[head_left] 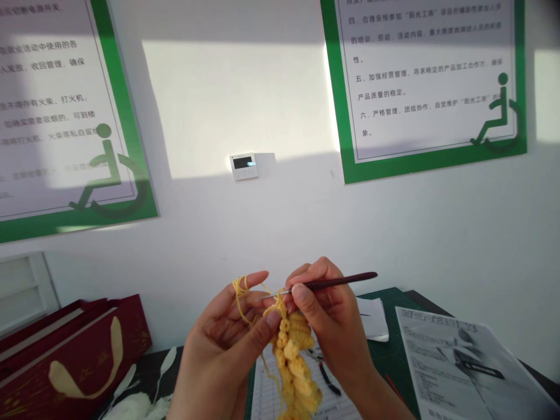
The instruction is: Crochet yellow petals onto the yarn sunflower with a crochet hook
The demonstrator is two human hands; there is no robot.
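My left hand (236,332) pinches the top edge of a yellow crochet piece (295,356) between thumb and fingers. Yellow yarn (240,286) is wound around its raised index finger and trails down past the palm. In my right hand (330,309) is a crochet hook (341,281) with a dark handle and a thin metal shaft. The shaft crosses the top of the yellow piece, its tip pointing left toward my left fingers. The bumpy, ruffled piece hangs down below both hands, and its lower end runs out of the frame.
Printed sheets (472,361) lie on a green cutting mat (385,350) at the right. Black-handled pliers or scissors (328,379) rest on paper behind the crochet. A dark red gift bag (87,356) and white yarn (137,405) are at the left. Posters hang on the wall ahead.
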